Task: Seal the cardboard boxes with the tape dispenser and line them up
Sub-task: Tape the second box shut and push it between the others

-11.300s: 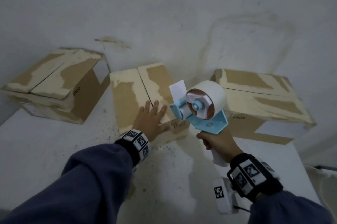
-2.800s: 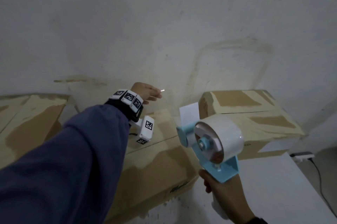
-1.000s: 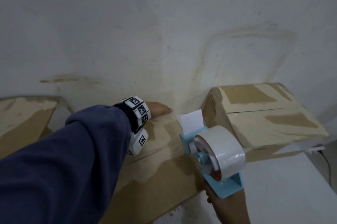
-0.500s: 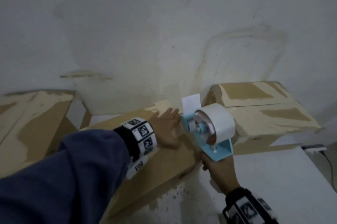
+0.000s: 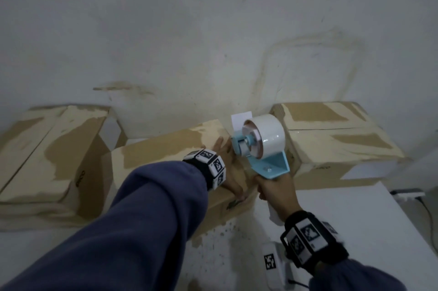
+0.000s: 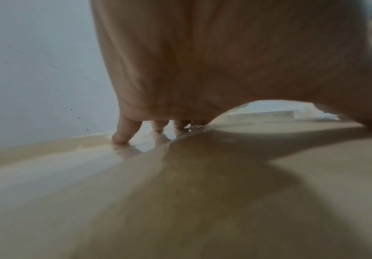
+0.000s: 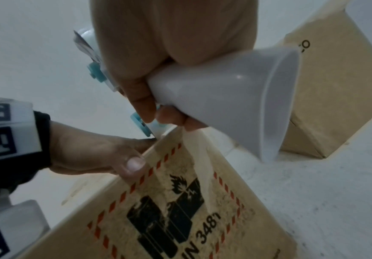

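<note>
Boxes first: three cardboard boxes sit on the white table [image 5: 355, 215] against the wall, the left box [image 5: 49, 148] and right box [image 5: 331, 139] untouched, the middle box [image 5: 166, 146] now turned so it lies skewed, its near right corner toward the person. Eleven seconds back it stood straight with its seam running away from the viewer; since then it has been swung round and drawn nearer.

Half a second ago the tape dispenser [image 5: 259, 146] hovered by the far right corner of that box. Now it has come closer along the box's right edge, its blue frame tipped over the top, the white roll standing upright. I judge this a taping stroke under way, pulled from far to near; whether tape is actually sticking is hidden, though the left wrist view shows a glossy strip on the cardboard by the fingertips [image 6: 120, 138].

Left hand [image 5: 228, 167] lies flat and spread on the box top, just beside the dispenser, thumb hooked over the near edge, pinning the box; a second ago it reached further toward the wall. Right hand [image 5: 276, 192] is wrapped tightly round the dispenser's white handle [image 7: 224, 98].

Lining up remains undone.
</note>
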Demonstrator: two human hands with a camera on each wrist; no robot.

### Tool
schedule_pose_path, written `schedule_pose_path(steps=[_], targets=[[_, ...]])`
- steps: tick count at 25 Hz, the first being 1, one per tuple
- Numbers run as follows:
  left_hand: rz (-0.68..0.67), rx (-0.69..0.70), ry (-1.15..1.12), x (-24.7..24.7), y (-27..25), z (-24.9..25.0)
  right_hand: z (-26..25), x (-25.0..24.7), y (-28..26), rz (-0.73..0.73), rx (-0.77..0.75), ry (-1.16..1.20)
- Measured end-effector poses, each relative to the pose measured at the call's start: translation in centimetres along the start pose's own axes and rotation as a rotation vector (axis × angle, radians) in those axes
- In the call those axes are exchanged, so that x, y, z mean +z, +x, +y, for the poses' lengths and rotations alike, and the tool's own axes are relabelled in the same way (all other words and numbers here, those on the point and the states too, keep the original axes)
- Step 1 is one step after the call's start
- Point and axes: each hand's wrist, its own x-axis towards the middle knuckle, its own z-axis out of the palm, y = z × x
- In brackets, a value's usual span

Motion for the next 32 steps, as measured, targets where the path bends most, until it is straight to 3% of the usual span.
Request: schedule_pose_path(steps=[9,13,17,19,26,32], targets=[[-0.043,-0.059,0.083,-1.2,-1.2,1.8,1.5,-6.0,-6.1,0.029,0.107,0.007],[0.108,0.079,0.086,-0.3,-2.0,4.1,1.9,-6.2,-5.8,0.045,0.126,-0.013],[0.006,-0.07,0.054,1.5,-2.2,5.2,1.6,-6.1,-6.2,0.025,0.114,0.011],[0.028,-0.124,0.022,2.5,-2.5,5.8,1.4,-6.2,-6.2,0.0,0.11,0.013],[0.079,-0.174,-0.045,3.2,-2.4,6.0,0.9,-6.9,-5.9,-0.04,0.102,-0.054],[0.091,-0.172,-0.063,2.6,-2.7,6.3,2.7,-10.3,-9.1,-0.047,0.158,-0.039]])
